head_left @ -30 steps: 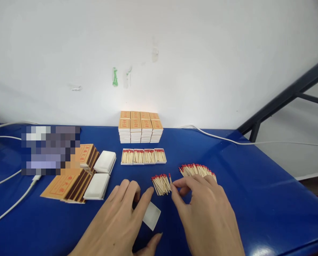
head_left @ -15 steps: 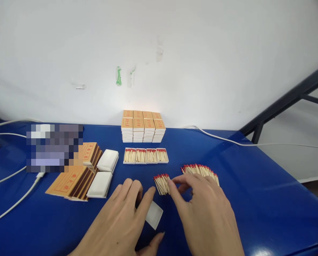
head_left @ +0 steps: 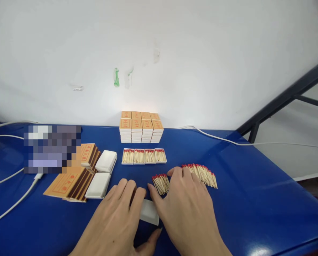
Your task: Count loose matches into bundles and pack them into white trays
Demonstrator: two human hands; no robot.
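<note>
My left hand (head_left: 118, 217) lies flat and open on the blue table (head_left: 255, 206), its fingers and thumb around a white empty tray (head_left: 149, 212). My right hand (head_left: 185, 209) curls its thumb and fingers around a small bunch of red-tipped matches (head_left: 160, 183) lying on the table just beyond the tray. A larger heap of matches (head_left: 201, 172) lies to the right of that hand's fingertips.
Four filled match trays (head_left: 144, 156) sit in a row, with stacked matchboxes (head_left: 141, 126) behind them by the wall. Orange sleeves (head_left: 68, 181) and white trays (head_left: 101, 174) lie at the left. White cables (head_left: 11, 202) cross the far left.
My right hand moved left and closed around the small bunch of matches, no longer pinching a single match. The white tray shifted slightly under my left hand.
</note>
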